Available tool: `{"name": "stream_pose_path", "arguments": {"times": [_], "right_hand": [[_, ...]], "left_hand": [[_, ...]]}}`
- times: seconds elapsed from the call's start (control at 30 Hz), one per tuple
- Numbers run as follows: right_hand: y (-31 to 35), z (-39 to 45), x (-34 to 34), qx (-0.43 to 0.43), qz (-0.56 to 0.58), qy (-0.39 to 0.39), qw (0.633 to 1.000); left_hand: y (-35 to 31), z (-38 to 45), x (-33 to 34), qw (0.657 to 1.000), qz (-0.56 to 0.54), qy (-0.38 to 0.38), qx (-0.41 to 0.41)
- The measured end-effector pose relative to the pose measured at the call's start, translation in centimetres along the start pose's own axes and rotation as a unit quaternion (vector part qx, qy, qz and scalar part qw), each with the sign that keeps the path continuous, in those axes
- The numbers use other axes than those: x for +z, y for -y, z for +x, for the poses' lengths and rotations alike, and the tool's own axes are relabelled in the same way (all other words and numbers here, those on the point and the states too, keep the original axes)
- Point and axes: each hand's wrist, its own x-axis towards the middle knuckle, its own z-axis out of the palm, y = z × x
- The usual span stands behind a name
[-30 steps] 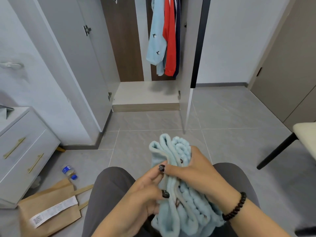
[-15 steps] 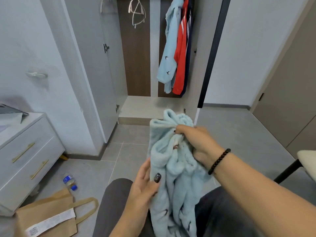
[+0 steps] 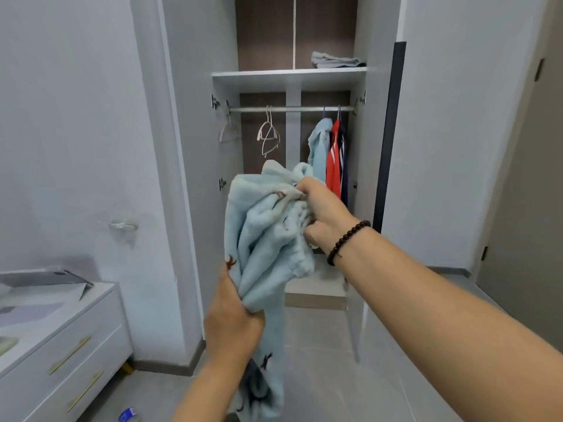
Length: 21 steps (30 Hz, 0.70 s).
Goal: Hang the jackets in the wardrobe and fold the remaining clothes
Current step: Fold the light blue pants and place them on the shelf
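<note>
A fluffy light-blue garment (image 3: pixel 264 239) with small dark prints hangs bunched in front of me. My right hand (image 3: pixel 323 213), with a bead bracelet at the wrist, grips its gathered top edge. Lower down, my left hand (image 3: pixel 232 318) grips a fold of the same cloth. Behind it stands the open wardrobe (image 3: pixel 289 75). On its rail (image 3: pixel 289 109) hang a light-blue jacket (image 3: pixel 318 144), a red jacket (image 3: pixel 333 159) and a dark one (image 3: pixel 343 166). Empty hangers (image 3: pixel 268 137) hang at the rail's left.
Folded clothes (image 3: pixel 335 60) lie on the wardrobe's top shelf. A white drawer chest (image 3: pixel 61 339) with gold handles stands at the left, with items on top. A wardrobe door edge (image 3: pixel 388 132) stands open at the right. A small blue bottle (image 3: pixel 128 415) lies on the grey floor.
The view has risen from my lap toward the wardrobe. Both hands have lifted the blue garment; the right hand went up with its top, and the left hand now grips it lower.
</note>
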Motion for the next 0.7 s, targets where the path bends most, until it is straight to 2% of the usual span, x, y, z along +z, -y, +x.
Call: {"name": "stream_pose_path", "arguments": {"times": [0.1, 0.2, 0.23, 0.33, 0.37, 0.4, 0.47, 0.53, 0.6, 0.7], "right_hand": [[4.7, -2.4, -4.6, 0.003, 0.04, 0.064, 0.997], [5.8, -6.0, -10.7, 0.022, 0.018, 0.075, 0.997], [5.2, -7.1, -12.9, 0.028, -0.012, 0.054, 0.998], [1.5, -9.1, -20.3, 0.036, -0.154, -0.113, 0.981], [-0.4, -9.9, -22.8, 0.044, -0.215, -0.146, 0.965], [-2.5, -10.7, -25.2, 0.087, -0.238, -0.161, 0.954], [-7.0, -12.0, -29.4, 0.224, -0.247, -0.179, 0.925], [-10.6, -13.0, -32.2, 0.309, -0.282, -0.171, 0.892], [-12.4, -13.1, -33.9, 0.313, -0.348, -0.177, 0.866], [-12.0, -11.9, -35.0, 0.292, -0.455, -0.172, 0.823]], "left_hand": [[-4.5, 1.5, -3.0, 0.983, 0.064, -0.036, 0.17], [-7.7, -1.3, -3.4, 0.96, 0.061, 0.036, 0.271], [-8.2, -3.2, -2.9, 0.95, 0.051, 0.072, 0.298], [-8.0, -10.5, -0.5, 0.91, 0.054, 0.206, 0.356], [-7.7, -13.1, 0.5, 0.893, 0.067, 0.281, 0.344], [-7.3, -15.5, 1.4, 0.875, 0.082, 0.361, 0.312], [-6.3, -19.9, 3.0, 0.817, 0.115, 0.508, 0.247], [-5.5, -22.9, 3.8, 0.767, 0.125, 0.579, 0.246], [-5.0, -23.6, 4.0, 0.767, 0.099, 0.598, 0.208], [-4.0, -21.4, 3.5, 0.818, 0.069, 0.56, 0.116]]}}
